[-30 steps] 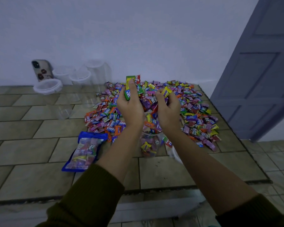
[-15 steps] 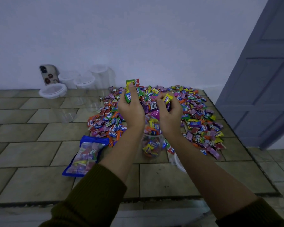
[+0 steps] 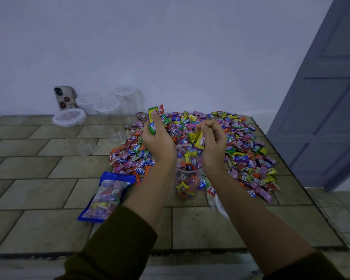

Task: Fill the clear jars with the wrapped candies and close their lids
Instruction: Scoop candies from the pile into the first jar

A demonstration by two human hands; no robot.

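Clear jar [image 3: 188, 179] stands upright on the tiles [image 3: 49, 188], part-filled, mouth up — directly below and between both hands. Right hand [image 3: 212, 142] pinches yellow candies [image 3: 197, 139] over the mouth; I judge it nearer. Left hand [image 3: 159, 138] grips green candies [image 3: 153, 122] — just off-rim.

Left hand [image 3: 160, 143], right hand [image 3: 213, 147] clutch candies [image 3: 197, 138]; jar [image 3: 187, 186] (part-filled)

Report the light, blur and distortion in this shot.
Head view: dim, bluish, even light, no glare or hard shadows. Head view: wide-angle bending leans the door and bows the tile lines near the edges. Head view: the candies in the right hand are slightly smeared; the empty jars by the wall read faint.
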